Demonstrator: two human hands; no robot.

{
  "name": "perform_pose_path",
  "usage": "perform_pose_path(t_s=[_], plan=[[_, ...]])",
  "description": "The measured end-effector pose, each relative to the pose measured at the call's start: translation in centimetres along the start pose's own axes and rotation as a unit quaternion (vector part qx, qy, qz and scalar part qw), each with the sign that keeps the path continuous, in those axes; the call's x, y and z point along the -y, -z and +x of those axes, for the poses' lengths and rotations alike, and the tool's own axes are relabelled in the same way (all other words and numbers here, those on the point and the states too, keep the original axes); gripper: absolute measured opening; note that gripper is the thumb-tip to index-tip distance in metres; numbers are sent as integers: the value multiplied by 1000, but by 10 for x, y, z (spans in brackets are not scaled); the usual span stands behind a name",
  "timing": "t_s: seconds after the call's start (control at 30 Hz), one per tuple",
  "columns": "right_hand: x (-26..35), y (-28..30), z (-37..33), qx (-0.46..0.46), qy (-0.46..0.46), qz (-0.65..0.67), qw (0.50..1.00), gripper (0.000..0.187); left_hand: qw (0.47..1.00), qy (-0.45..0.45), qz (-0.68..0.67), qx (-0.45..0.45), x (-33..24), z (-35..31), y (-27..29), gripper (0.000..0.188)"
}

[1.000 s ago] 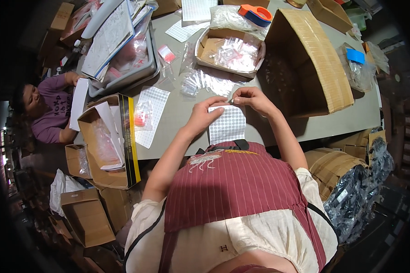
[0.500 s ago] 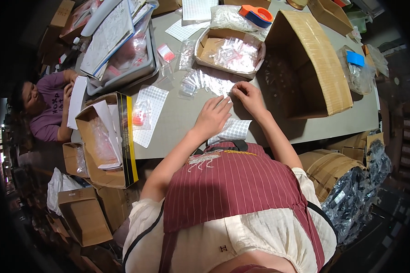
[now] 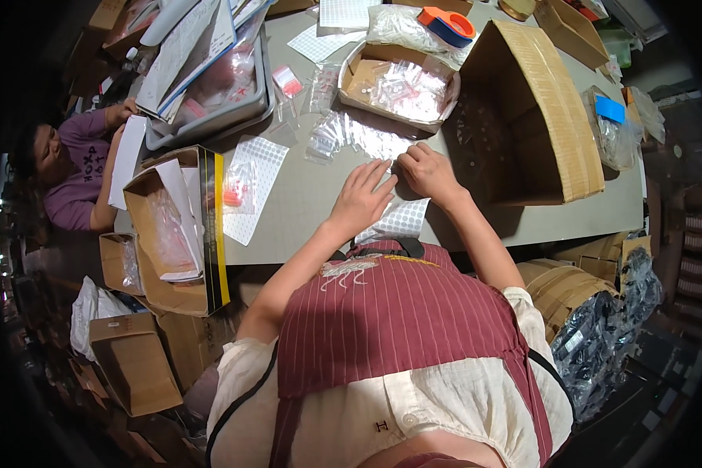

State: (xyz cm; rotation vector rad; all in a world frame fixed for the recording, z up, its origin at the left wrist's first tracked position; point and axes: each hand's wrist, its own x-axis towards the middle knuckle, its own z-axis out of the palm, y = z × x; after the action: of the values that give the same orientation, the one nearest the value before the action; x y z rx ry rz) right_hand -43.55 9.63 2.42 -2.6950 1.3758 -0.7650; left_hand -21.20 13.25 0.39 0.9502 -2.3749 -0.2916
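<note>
My left hand [image 3: 364, 193] lies palm down on the table with its fingers stretched out, tips at the near edge of a heap of small clear plastic bags [image 3: 337, 139]. Right beside it, my right hand [image 3: 429, 173] is closed, thumb and fingers pinched together near the left fingertips. Whatever sits in that pinch is too small or hidden to make out. Between my wrists and partly under my hands is a white sheet of grey round stickers [image 3: 398, 218]. Just beyond the heap stands a shallow cardboard box [image 3: 359, 76] holding more small bags.
A large open carton [image 3: 550, 109] stands at right. An orange and blue tape roll [image 3: 448, 28] rests on a clear bag at the back. At left are a grey bin [image 3: 267, 82] with papers, another sticker sheet [image 3: 246, 222], a cardboard tray [image 3: 152, 269] and a seated person [image 3: 82, 168].
My right hand's fingers have curled in more tightly, and the hand has turned slightly. My left hand stays almost in place. The person at left has shifted their arms a little.
</note>
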Motion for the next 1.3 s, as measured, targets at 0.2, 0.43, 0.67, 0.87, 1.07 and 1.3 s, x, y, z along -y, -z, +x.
perform_pose_path(t_s=[0.2, 0.43, 0.67, 0.87, 1.07, 1.3], plan=[[-4, 14, -10, 75, 20, 8, 997, 30, 1000, 4, -2, -3, -1, 1, 2, 39], [11, 33, -24, 121, -19, -5, 992, 44, 1000, 0, -15, -13, -1, 2, 7, 41], [20, 38, -32, 139, -10, 16, 990, 45, 998, 22, 55, -6, -1, 7, 4, 42], [14, 40, -17, 48, -171, 253, 951, 23, 997, -29, 68, 19, -1, 2, -5, 42], [8, 18, 8, -41, -106, 70, 991, 22, 996, -56, 70, 2, -7, -4, -12, 37], [8, -4, 15, -1, -11, -39, 999, 21, 997, -56, 50, -7, -8, -4, -9, 28]])
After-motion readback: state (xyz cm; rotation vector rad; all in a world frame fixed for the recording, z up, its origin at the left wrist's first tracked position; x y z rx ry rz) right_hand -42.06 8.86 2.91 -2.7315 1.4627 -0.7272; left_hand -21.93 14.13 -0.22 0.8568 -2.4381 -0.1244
